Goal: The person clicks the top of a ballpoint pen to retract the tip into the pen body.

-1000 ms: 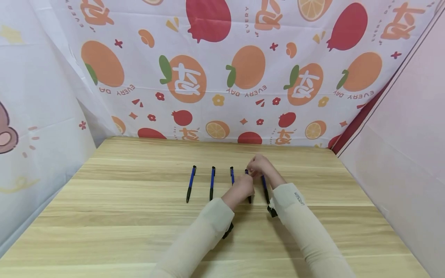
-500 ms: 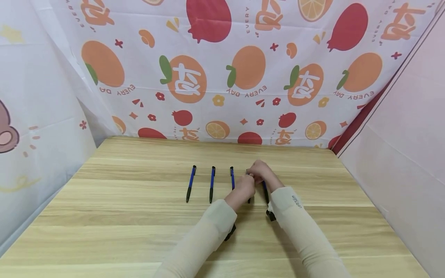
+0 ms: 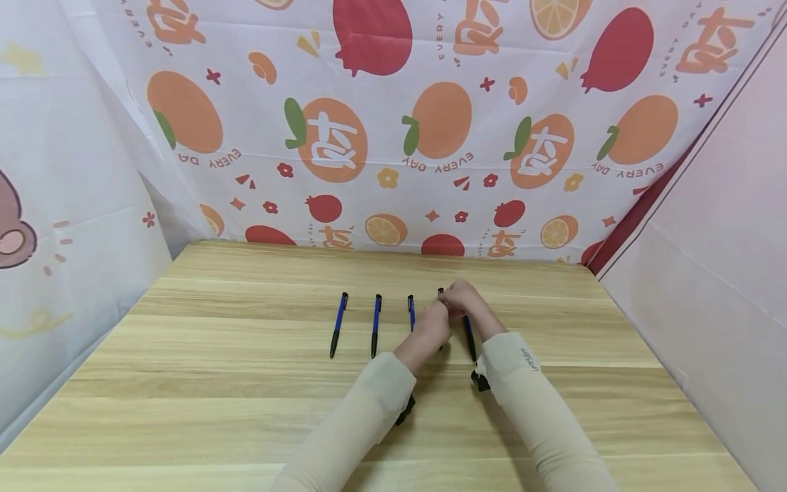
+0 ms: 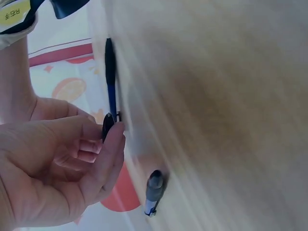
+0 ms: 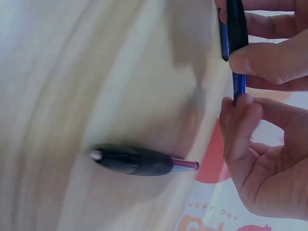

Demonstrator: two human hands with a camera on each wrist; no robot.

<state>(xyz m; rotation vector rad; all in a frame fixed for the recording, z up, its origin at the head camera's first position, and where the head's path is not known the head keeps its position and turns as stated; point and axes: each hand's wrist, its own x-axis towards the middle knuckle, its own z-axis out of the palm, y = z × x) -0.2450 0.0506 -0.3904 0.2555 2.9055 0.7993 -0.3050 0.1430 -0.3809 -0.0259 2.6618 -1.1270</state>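
fingers of the left hand pinch a blue pen by its dark grip and those of the right hand its far end, likely for steadiness, between the third pen and rightmost pen on the surface.

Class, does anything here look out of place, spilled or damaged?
Nothing stands out. Four blue-and-black pens lie in a row on the pale wood-grain table; the left hand and right hand hold a fifth pen. No spill shows, and the visible parts look undamaged.
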